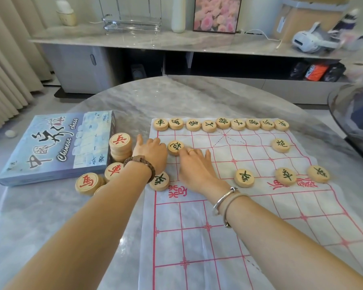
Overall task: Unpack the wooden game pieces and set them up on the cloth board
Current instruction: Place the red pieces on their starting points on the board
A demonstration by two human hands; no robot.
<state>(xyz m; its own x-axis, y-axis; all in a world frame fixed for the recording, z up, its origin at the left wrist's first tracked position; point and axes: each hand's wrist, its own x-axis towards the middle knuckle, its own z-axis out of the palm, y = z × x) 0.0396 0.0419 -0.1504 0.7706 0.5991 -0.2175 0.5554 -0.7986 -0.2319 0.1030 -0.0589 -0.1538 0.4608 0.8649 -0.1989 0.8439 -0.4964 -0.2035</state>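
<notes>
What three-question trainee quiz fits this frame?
1. True or false: the red-lettered round wooden discs already sit on the white cloth board.
2. How many black-lettered round wooden discs line the board's far edge? A 5, B 9, C 12.
3. Which wrist wears the silver metal bangle?
Key: 1 false; 2 B; 3 right.

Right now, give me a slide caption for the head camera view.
Left hand and right hand flank a dark-lettered piece on the cloth board; red-lettered pieces wait beside the game box.
</notes>
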